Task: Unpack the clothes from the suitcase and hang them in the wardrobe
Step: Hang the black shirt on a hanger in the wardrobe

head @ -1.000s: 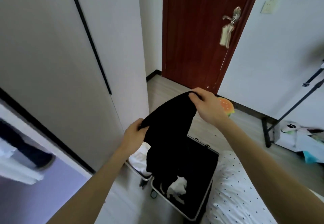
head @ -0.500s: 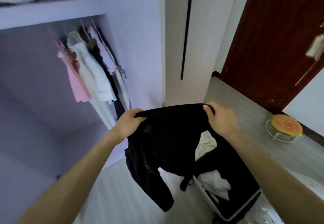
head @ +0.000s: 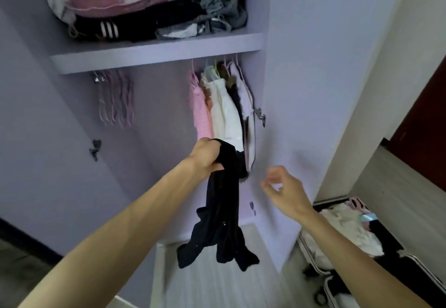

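Black garment (head: 223,206) before hung clothes (head: 224,114); spare hangers (head: 115,100) left

Black garment (head: 222,211), limp, bunched at top in grip of left hand (head: 205,158), hanging straight down before open wardrobe (head: 156,51). Loose ends dangling at bottom. Possibly long-sleeved top; blur hides detail. Wardrobe lilac inside: pink, cream and dark hung clothes (head: 224,114) at right, bare hangers (head: 115,100) at left. Suitcase (head: 410,274) open on floor, lower right, white and pink clothes (head: 342,230) heaped inside.
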`<move>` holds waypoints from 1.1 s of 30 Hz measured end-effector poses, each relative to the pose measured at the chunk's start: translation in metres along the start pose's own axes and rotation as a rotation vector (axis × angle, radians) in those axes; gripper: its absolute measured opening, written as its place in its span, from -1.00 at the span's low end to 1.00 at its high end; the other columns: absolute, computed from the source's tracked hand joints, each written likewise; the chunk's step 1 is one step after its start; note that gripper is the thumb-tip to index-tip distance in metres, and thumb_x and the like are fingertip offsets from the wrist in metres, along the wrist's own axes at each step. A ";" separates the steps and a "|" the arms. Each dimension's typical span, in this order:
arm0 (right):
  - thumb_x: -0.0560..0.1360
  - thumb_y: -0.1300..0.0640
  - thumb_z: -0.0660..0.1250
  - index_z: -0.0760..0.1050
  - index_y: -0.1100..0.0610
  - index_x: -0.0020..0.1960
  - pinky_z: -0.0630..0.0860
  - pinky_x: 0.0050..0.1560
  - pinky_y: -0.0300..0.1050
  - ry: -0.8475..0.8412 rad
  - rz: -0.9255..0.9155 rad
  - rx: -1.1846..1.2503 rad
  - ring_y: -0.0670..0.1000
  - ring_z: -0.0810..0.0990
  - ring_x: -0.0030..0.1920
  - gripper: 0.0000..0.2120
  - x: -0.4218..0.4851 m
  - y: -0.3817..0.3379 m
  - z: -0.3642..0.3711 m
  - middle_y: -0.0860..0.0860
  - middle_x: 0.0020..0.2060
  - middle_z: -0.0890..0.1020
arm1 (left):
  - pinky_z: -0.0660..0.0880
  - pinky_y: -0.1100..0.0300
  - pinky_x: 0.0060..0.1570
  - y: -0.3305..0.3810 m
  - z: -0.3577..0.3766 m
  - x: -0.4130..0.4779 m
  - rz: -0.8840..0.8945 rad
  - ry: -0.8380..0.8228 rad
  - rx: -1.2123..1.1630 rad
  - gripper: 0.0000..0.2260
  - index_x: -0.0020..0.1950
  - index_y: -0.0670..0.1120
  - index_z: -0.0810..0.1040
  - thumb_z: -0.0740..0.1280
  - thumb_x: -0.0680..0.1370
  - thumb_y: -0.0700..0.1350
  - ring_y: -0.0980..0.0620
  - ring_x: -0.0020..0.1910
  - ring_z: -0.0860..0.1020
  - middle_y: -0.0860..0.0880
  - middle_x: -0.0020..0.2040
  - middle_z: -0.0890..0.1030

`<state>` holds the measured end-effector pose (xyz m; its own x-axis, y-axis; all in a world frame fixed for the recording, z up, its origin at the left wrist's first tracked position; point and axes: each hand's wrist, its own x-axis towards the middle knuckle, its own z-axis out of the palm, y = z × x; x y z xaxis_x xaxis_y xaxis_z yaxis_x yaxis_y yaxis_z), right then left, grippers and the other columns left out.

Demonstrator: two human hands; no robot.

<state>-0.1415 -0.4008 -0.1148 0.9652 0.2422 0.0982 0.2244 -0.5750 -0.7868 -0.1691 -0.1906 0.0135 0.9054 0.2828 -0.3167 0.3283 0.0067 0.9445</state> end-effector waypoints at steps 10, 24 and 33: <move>0.57 -0.28 0.14 0.42 0.03 0.11 0.60 -0.07 0.05 -0.152 -0.191 -0.139 -0.02 0.60 -0.08 -0.61 0.041 -0.089 0.083 -0.09 -0.06 0.59 | 0.61 0.12 -0.36 0.044 -0.032 0.008 0.026 0.268 -0.272 -0.84 -0.02 -0.30 0.55 0.19 0.55 -0.38 -0.09 -0.24 0.61 -0.21 -0.16 0.59; 0.51 0.06 0.15 0.49 0.11 0.07 0.60 -0.35 -0.16 -0.196 0.223 -0.012 0.01 0.71 -0.35 -0.77 0.143 -0.137 -0.011 0.03 -0.36 0.71 | 0.61 0.08 -0.01 0.008 -0.146 0.036 0.067 0.480 0.297 -0.56 0.17 0.00 0.59 0.52 0.31 -0.03 -0.01 -0.03 0.64 -0.02 -0.01 0.68; 0.47 0.11 0.39 0.47 0.00 -0.08 0.66 -0.04 -0.01 -0.081 0.092 0.160 0.05 0.70 -0.20 -0.89 0.158 -0.137 0.000 0.03 -0.21 0.66 | 0.41 0.22 -0.34 0.010 -0.144 0.028 0.007 0.713 0.819 -0.74 -0.14 -0.01 0.63 0.34 0.50 0.17 0.04 -0.31 0.57 0.05 -0.37 0.66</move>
<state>-0.0195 -0.2836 0.0090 0.9652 0.2604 -0.0225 0.1057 -0.4677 -0.8775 -0.1795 -0.0447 0.0269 0.6301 0.7741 0.0612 0.6432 -0.5645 0.5174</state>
